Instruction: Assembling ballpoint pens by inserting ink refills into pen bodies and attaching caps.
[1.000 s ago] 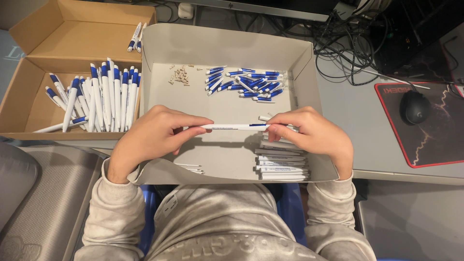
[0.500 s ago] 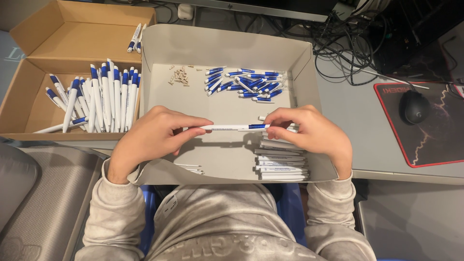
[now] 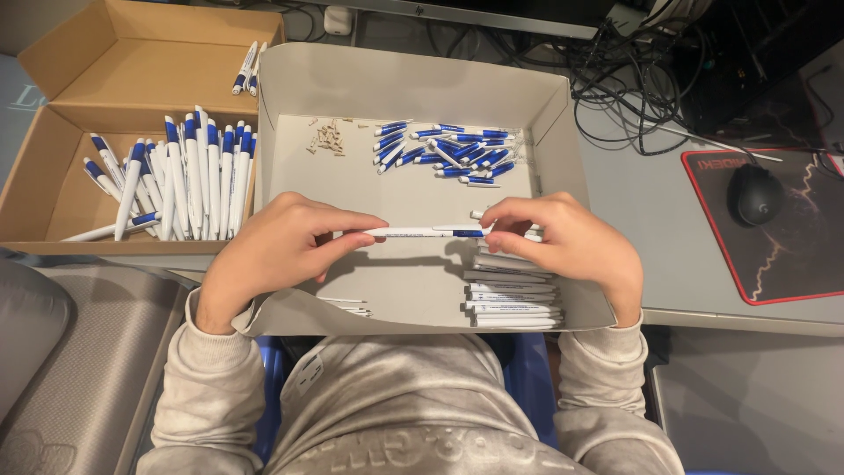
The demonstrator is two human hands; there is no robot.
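Note:
Both hands hold one white and blue pen (image 3: 426, 232) level over the grey cardboard tray (image 3: 563, 114) on my lap. My left hand (image 3: 281, 251) pinches the white end, and my right hand (image 3: 563, 242) grips the blue end. Under my right hand lies a stack of white pen barrels (image 3: 510, 295). Blue pen parts (image 3: 448, 149) are heaped at the tray's far side, with small beige bits (image 3: 327, 136) to their left. A few thin white refills (image 3: 347, 305) lie near the front wall.
A brown cardboard box (image 3: 53, 189) to the left holds several finished white and blue pens (image 3: 189, 180). On the desk to the right are a black mouse (image 3: 754, 194) on a dark mouse pad (image 3: 791, 255) and tangled cables (image 3: 651, 79).

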